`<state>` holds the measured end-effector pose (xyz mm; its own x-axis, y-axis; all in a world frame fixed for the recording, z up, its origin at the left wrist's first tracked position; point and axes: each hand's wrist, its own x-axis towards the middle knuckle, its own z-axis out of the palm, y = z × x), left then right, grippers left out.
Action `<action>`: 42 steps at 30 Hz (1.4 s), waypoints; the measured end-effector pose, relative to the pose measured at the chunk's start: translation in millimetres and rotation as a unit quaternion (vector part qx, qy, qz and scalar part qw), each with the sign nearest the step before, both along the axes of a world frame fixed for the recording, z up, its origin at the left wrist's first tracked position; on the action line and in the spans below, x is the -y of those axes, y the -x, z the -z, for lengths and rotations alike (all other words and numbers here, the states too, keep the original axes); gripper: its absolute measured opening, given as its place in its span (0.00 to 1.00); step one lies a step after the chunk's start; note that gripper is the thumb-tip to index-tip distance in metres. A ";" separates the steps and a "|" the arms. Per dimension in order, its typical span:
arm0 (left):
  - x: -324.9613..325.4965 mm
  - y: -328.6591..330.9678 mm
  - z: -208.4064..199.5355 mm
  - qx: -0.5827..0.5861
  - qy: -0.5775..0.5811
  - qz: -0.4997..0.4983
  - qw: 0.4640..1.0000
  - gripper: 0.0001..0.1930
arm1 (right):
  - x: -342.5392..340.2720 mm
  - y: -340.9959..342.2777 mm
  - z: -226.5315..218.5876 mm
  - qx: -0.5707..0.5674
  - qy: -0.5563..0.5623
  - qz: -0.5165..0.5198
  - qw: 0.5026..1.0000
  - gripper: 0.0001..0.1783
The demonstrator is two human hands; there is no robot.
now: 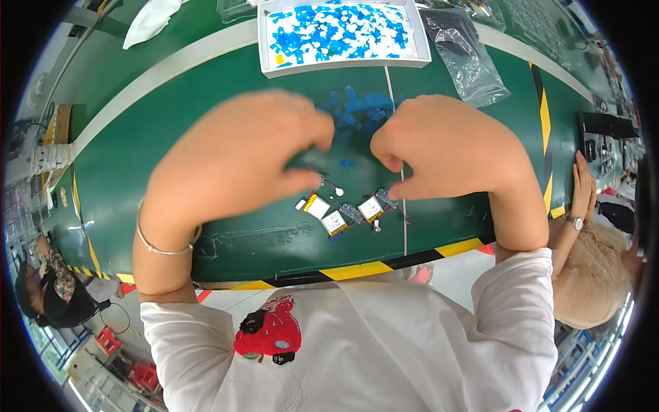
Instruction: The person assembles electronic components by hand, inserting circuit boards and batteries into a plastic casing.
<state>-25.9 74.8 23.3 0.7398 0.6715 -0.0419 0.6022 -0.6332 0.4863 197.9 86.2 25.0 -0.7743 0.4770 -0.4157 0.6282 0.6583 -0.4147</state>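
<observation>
Green bench (261, 250): three silver batteries (334, 222), tilted, row's long axis left-right.

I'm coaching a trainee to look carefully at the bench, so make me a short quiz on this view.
1. Which has a bangle at its wrist: A) the left hand or B) the right hand?
2. True or false: a clear plastic bag lies right of the white box.
3. How many flat packs with pale faces show on the green table?

Key: 1. A. 2. True. 3. Three.
</observation>
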 end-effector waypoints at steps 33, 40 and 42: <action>57.7 -47.4 33.4 0.041 0.013 0.112 0.993 0.08 | -77.4 -107.1 -5.9 0.103 -0.110 0.375 0.915 0.18; 40.8 -45.1 8.6 0.113 0.209 0.027 0.971 0.06 | -84.7 -120.1 0.1 0.077 -0.128 0.375 0.915 0.15; 35.5 -41.9 4.3 0.148 0.269 -0.003 0.952 0.05 | -82.9 -117.7 3.0 -0.020 -0.168 0.333 0.928 0.13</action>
<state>16.0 39.2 19.0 0.7694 0.6153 -0.1715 0.3909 -0.2412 0.8883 315.6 169.1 22.1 -0.2727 0.9528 -0.1337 0.9308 0.2261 -0.2873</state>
